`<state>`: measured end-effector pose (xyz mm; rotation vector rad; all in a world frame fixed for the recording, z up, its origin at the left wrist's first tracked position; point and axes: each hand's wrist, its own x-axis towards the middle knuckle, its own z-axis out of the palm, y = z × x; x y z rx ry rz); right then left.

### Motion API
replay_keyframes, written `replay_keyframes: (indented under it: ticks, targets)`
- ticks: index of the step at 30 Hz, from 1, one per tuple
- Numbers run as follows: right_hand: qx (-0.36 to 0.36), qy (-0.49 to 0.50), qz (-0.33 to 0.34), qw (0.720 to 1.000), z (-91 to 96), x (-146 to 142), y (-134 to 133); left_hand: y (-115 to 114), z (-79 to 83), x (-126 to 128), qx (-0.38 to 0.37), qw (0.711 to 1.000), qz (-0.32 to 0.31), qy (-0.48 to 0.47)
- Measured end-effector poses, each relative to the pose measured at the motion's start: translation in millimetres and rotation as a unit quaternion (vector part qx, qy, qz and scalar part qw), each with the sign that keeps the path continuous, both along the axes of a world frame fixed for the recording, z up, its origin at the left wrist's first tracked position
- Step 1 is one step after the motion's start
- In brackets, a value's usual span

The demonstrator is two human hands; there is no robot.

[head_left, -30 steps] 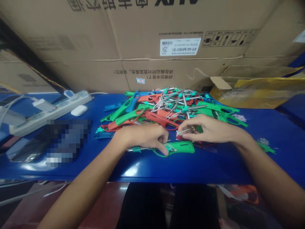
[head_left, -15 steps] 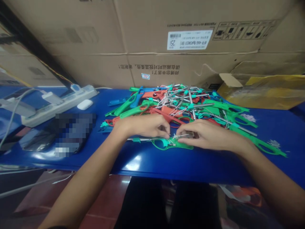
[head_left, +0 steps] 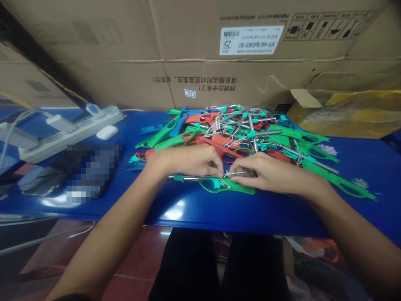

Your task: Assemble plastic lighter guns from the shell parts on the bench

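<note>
My right hand [head_left: 260, 173] is closed around a small clear piece with a metallic end [head_left: 239, 172], which looks like a lighter's fuel tank. Facing it, my left hand [head_left: 203, 161] pinches at the tip of this piece, where a thin white wire [head_left: 226, 173] runs; the fingers partly hide it. Just below both hands, a green half shell of a long-nosed lighter [head_left: 242, 187] lies on the blue table [head_left: 194, 213]. A metal tube [head_left: 189, 178] with a teal collar reaches out from its left end, and wires cross its middle.
Behind my hands spreads a heap of green, red and blue lighter shells [head_left: 219, 140] with tubes and wires. Left are a power strip [head_left: 72, 129], a white earphone case [head_left: 107, 132] and dark phones [head_left: 46, 177]. Cardboard [head_left: 125, 79] walls the back; a yellow-taped box [head_left: 354, 117] stands right.
The view has shifted slightly, so everything sits a little higher. My left fingertips are now closed together at the tip of the clear piece, nearer to it than before.
</note>
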<state>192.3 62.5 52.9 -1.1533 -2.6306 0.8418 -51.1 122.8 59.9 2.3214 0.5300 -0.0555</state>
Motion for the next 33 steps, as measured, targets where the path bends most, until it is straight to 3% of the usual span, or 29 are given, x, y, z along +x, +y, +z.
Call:
replay_keyframes:
  ticks: [33]
  targets:
    - [0.003, -0.020, 0.010, 1.000, 0.7, -3.5, -0.5, -3.4, 2.8, 2.1, 0.016, 1.000, 0.002, -0.005]
